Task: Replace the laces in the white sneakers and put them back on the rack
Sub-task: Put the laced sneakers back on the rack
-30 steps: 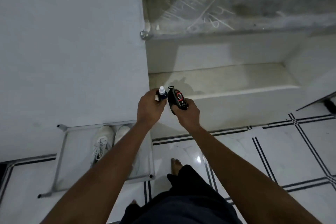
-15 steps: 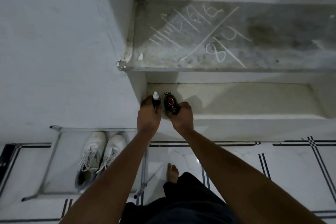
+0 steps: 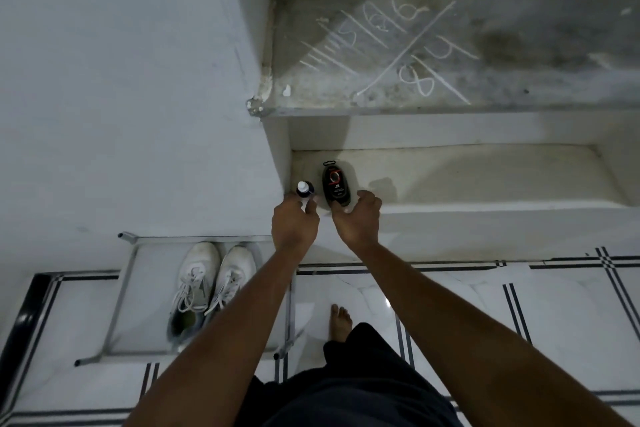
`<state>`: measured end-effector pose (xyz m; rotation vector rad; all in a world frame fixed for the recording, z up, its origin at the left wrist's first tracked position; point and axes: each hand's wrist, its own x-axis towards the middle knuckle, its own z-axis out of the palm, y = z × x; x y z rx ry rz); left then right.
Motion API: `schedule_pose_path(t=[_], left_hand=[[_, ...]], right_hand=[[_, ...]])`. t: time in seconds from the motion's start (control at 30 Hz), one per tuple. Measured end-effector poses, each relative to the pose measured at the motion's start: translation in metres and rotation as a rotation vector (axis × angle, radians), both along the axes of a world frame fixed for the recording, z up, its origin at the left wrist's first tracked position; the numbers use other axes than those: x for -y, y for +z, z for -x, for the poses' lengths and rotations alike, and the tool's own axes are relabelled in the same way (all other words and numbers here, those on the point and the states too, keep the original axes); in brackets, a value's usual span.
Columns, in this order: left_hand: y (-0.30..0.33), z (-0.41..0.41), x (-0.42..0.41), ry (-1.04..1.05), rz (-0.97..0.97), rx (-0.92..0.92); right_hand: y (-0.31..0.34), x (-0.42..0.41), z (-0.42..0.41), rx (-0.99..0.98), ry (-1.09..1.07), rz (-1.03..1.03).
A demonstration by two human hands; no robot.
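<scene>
Sneakers [image 3: 207, 291], white, laced, side by side on metal rack [image 3: 126, 274] at left, against white wall; floor [image 3: 467, 305] pale tile, dark stripes. Left hand [image 3: 294, 222]: grip pinching small white-capped bottle [image 3: 304, 191] upright on lower step [image 3: 467, 180]. Right hand [image 3: 356, 218]: grip half-open, fingertips touching black oval container [image 3: 335, 185] just beside bottle. Chalk marks on upper step [image 3: 519, 55].

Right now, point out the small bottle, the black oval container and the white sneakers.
small bottle [image 3: 303, 188], head view, white cap.
black oval container [image 3: 335, 186], head view, labelled top face.
white sneakers [image 3: 199, 274], head view, left shoe's laces.
</scene>
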<state>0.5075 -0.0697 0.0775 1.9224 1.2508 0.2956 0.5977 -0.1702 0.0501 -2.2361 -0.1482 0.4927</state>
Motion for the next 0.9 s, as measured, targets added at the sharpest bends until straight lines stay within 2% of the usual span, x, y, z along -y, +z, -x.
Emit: schedule_pose_path(t=[0.13,0.33,0.43,0.53,0.63,0.73,0.9], left_hand=[[0.018,0.036,0.001,-0.019,0.153,0.158],[0.031,0.101,-0.021,-0.118,0.301,0.242],[0.033,0.111,-0.025,-0.216,0.641,0.277],[0.017,0.095,-0.029,-0.235,0.606,0.289],[-0.003,0.115,-0.005,-0.174,0.655,0.264],[-0.020,0.124,0.018,-0.195,0.695,0.250],[-0.072,0.147,0.061,-0.129,0.749,0.185]], right_hand=[[0.017,-0.001,0.037,-0.083,-0.043,-0.180],[0.037,-0.014,0.113,-0.161,-0.075,-0.411],[0.032,-0.031,0.130,-0.394,-0.133,-0.558],[0.013,-0.048,0.131,-0.418,-0.336,-0.693],[-0.001,-0.034,0.156,-0.390,-0.409,-0.648],[-0.020,-0.005,0.159,-0.367,-0.379,-0.598],[-0.078,0.066,0.170,-0.461,-0.368,-0.492]])
